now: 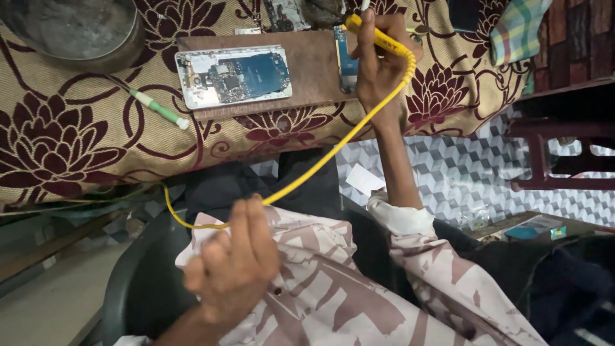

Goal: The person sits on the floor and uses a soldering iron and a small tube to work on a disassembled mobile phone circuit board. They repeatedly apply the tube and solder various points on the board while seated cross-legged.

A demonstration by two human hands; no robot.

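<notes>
My right hand grips a yellow soldering iron by its handle, tip pointing up toward the far side of the table. Its yellow cord runs down from the handle to my left hand, which is closed on the cord near my chest. An opened phone with its circuit board exposed lies on a brown wooden board, just left of my right hand. A second small blue phone part lies partly behind my right hand.
A green and white screwdriver lies on the flower-patterned tablecloth left of the board. A dark metal bowl stands at the back left. A red stool stands on the tiled floor at the right.
</notes>
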